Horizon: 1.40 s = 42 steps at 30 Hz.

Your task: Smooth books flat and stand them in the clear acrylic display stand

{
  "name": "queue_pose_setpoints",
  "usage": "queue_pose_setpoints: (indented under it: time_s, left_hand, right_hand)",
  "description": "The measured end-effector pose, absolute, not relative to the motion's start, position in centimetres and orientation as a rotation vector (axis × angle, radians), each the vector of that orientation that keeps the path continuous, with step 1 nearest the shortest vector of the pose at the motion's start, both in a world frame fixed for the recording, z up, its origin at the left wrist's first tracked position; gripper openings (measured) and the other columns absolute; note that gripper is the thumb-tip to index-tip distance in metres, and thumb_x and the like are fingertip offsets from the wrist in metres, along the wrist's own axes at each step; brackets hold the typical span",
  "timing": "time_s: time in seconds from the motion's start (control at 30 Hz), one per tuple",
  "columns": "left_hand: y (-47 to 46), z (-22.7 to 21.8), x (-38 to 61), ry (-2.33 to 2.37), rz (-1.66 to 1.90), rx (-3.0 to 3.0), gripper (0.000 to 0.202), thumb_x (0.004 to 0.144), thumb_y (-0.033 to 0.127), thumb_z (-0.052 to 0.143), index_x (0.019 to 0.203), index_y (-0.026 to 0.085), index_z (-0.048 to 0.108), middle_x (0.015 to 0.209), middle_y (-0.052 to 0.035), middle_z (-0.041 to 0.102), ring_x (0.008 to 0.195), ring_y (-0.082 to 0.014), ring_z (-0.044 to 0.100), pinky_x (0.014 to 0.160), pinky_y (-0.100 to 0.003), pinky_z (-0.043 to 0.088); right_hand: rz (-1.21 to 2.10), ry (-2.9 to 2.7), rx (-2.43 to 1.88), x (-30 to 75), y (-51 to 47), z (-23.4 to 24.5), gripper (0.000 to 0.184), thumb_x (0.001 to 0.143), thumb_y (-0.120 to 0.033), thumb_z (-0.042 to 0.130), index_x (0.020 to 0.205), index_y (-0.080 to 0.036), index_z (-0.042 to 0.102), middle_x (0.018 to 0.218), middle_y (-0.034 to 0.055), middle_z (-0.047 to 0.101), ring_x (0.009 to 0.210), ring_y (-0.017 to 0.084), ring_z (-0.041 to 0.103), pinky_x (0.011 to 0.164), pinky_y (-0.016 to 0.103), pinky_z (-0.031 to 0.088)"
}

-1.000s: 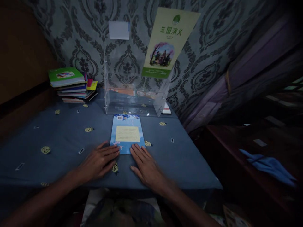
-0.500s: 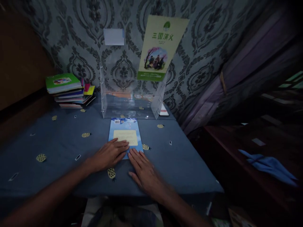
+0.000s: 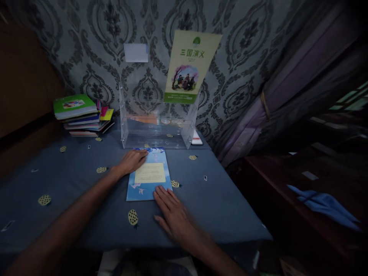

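Note:
A thin blue book [image 3: 149,176] with a pale yellow panel lies flat on the blue tablecloth [image 3: 71,191] in front of me. My left hand [image 3: 131,161] rests on the book's far left corner, its fingers stretched out flat. My right hand [image 3: 172,214] lies flat on the cloth at the book's near right corner, fingers spread, fingertips touching the edge. Just beyond the book stands a clear acrylic rack [image 3: 156,122] with a green book [image 3: 190,67] upright at its right end.
A stack of books [image 3: 82,115] with a green one on top sits at the back left against the patterned wall. A dark wooden shelf with a blue cloth [image 3: 324,201] is to the right. The table's near edge runs just below my right hand.
My left hand has slid from the book's near edge up to its far left corner. My right hand stays at the near right corner. The view has tilted slightly.

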<state>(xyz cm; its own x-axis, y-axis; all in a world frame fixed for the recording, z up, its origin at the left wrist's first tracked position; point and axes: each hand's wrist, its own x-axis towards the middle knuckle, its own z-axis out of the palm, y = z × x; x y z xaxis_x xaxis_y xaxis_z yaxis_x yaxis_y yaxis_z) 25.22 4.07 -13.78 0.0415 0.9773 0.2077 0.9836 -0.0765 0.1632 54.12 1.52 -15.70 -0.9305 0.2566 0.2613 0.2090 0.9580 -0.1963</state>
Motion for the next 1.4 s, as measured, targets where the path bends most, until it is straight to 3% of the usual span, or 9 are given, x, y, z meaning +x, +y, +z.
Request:
queue_pose_setpoints:
  time_s: [0.3, 0.73, 1.07, 1.4]
  left_hand:
    - [4.5, -15.7, 24.5, -2.099, -0.462, -2.248, 0.044, 0.095, 0.030, 0.039, 0.133, 0.018, 0.057, 0.144, -0.0091, 0.053, 0.132, -0.0246, 0.050, 0.114, -0.047, 0.033]
    - [6.0, -15.2, 26.0, -2.053, -0.380, -2.283, 0.043, 0.098, 0.029, 0.037, 0.136, 0.021, 0.054, 0.145, -0.0084, 0.051, 0.135, -0.0226, 0.047, 0.113, -0.044, 0.032]
    - [10.0, -15.6, 29.3, -1.891, -0.433, -2.365, 0.042, 0.099, 0.026, 0.035, 0.136, 0.018, 0.053, 0.143, -0.0108, 0.054, 0.134, -0.0235, 0.049, 0.109, -0.045, 0.036]
    - [4.2, -16.1, 23.5, -1.983, -0.501, -2.347, 0.045, 0.102, 0.032, 0.031, 0.140, 0.020, 0.050, 0.147, -0.0074, 0.049, 0.138, -0.0201, 0.044, 0.116, -0.042, 0.031]
  right_hand:
    - [0.291, -2.779, -0.340, 54.1, 1.5, -16.0, 0.070, 0.095, -0.024, 0.054, 0.155, -0.016, 0.020, 0.154, 0.0123, 0.038, 0.145, 0.024, 0.032, 0.117, 0.046, 0.036]
    - [0.315, -2.799, -0.378, 54.4, 1.3, -15.5, 0.068, 0.096, -0.026, 0.053, 0.155, -0.018, 0.020, 0.157, 0.0098, 0.034, 0.146, 0.023, 0.030, 0.119, 0.045, 0.033]
    - [0.232, -2.801, -0.370, 54.2, 1.4, -15.8, 0.070, 0.093, -0.023, 0.055, 0.154, -0.016, 0.023, 0.155, 0.0112, 0.036, 0.144, 0.025, 0.034, 0.115, 0.046, 0.039]
    - [0.226, -2.768, -0.356, 54.3, 1.3, -15.9, 0.071, 0.093, -0.021, 0.054, 0.155, -0.017, 0.020, 0.156, 0.0109, 0.035, 0.144, 0.024, 0.033, 0.116, 0.045, 0.039]
